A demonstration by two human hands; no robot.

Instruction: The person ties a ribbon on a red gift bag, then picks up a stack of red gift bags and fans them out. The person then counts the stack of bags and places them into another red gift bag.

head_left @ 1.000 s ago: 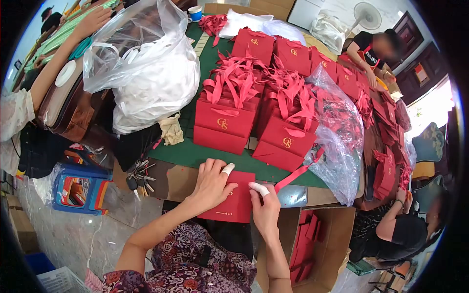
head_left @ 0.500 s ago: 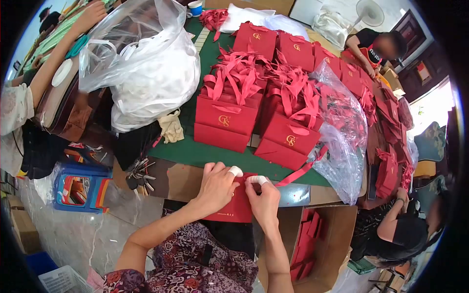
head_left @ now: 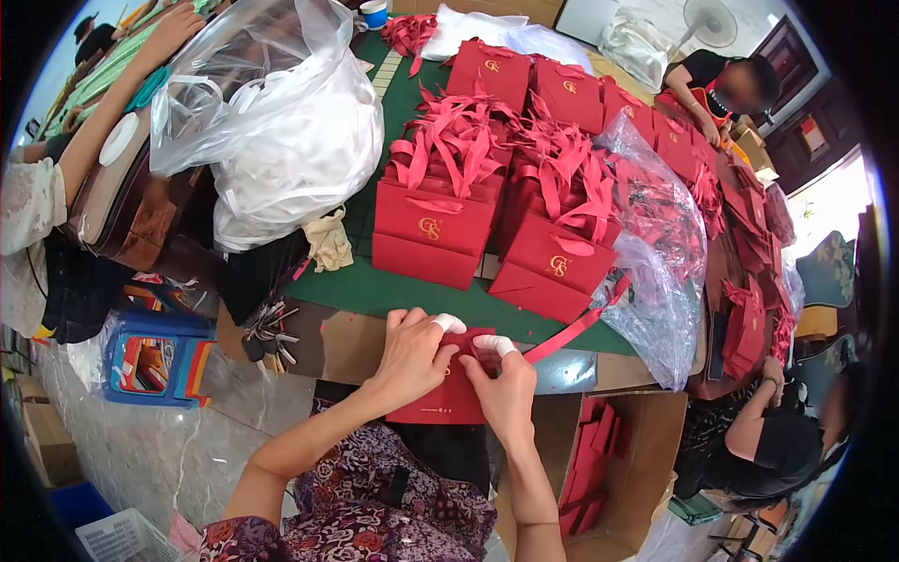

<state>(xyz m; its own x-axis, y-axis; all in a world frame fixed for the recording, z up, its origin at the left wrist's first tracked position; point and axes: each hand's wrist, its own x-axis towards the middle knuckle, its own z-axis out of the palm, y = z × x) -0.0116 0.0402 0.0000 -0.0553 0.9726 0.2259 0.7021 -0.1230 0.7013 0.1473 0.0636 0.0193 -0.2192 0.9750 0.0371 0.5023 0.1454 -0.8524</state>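
A flat red paper bag point(head_left: 438, 401) with small gold print lies at the table's near edge, between my hands. My left hand point(head_left: 413, 354) pinches its upper left part, with white tape round one fingertip. At the upper right, my right hand point(head_left: 502, 379) grips the same bag, thumb and taped index finger near its top edge. A red ribbon point(head_left: 579, 326) runs from beside my right hand toward the standing bags. Red bags with gold letters point(head_left: 434, 230) stand in rows beyond my hands, ribbon handles piled on top.
A clear plastic bag of white ribbon point(head_left: 290, 140) fills the left. Crumpled plastic point(head_left: 655, 300) lies at right. An open cardboard box point(head_left: 646, 468) holding red bags stands below the table edge. Keys point(head_left: 270, 334) hang at left. Several people work around the tables.
My thumbs have shifted slightly on the bag, and the right thumb now lies a little lower and to the left. The bag stays between my hands.
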